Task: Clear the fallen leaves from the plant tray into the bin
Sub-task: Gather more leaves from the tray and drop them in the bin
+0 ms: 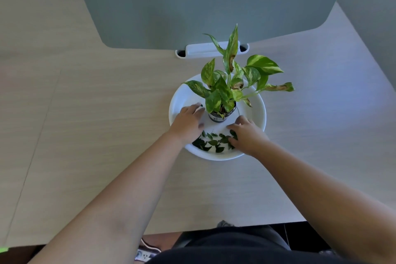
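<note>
A round white plant tray (256, 113) sits on the desk with a small potted plant (227, 92) standing in its middle. Several dark green fallen leaves (212, 142) lie in a loose pile at the tray's near side. My left hand (188, 123) lies flat in the tray left of the pot, fingers extended toward a dark leaf bit at their tips. My right hand (246, 135) rests at the right end of the leaf pile, fingers curled onto the leaves there. No bin is in view.
The light wood desk (96, 113) stretches wide to the left and right of the tray. A grey divider panel (192, 6) stands behind, with a white cable grommet (203, 50) at its base. A power strip (145, 255) lies on the floor below the desk edge.
</note>
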The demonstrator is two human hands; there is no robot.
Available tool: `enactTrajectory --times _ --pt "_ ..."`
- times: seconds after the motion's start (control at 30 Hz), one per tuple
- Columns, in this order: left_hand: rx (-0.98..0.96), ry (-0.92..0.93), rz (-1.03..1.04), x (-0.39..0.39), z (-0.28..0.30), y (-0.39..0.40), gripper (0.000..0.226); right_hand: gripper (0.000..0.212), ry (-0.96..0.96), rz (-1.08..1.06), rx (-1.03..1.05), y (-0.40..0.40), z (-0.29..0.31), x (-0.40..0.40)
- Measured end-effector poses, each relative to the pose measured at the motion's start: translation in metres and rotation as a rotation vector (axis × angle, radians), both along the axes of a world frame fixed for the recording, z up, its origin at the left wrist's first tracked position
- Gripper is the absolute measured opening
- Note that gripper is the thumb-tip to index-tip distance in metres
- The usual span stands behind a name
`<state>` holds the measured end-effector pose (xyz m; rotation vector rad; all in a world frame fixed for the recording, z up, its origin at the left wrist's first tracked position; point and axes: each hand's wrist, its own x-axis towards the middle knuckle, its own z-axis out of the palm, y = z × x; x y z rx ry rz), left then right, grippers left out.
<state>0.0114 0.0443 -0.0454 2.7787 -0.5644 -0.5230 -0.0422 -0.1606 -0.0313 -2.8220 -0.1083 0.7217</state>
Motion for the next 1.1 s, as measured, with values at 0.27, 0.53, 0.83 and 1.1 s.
enactTrajectory --times 0.27,0.53,0.83,1.1 --pt "0.073 -0.016 -0.156 0.019 -0.002 -0.005 0.045 0.046 -0.012 0.006 0.048 -0.007 0.003 -0.002" --pt "0.156 -0.047 -0.13 -0.012 0.003 0.015 0.037 0.038 -0.027 0.03 0.082 -0.004 0.005 -0.011" --pt "0.01 -0.014 -0.01 -0.021 0.003 0.016 0.042 0.031 -0.056 0.028 0.152 -0.003 0.002 -0.016" --pt "0.011 0.033 -0.089 -0.018 0.006 0.011 0.031 0.04 -0.028 0.045 0.134 -0.002 -0.007 -0.015"
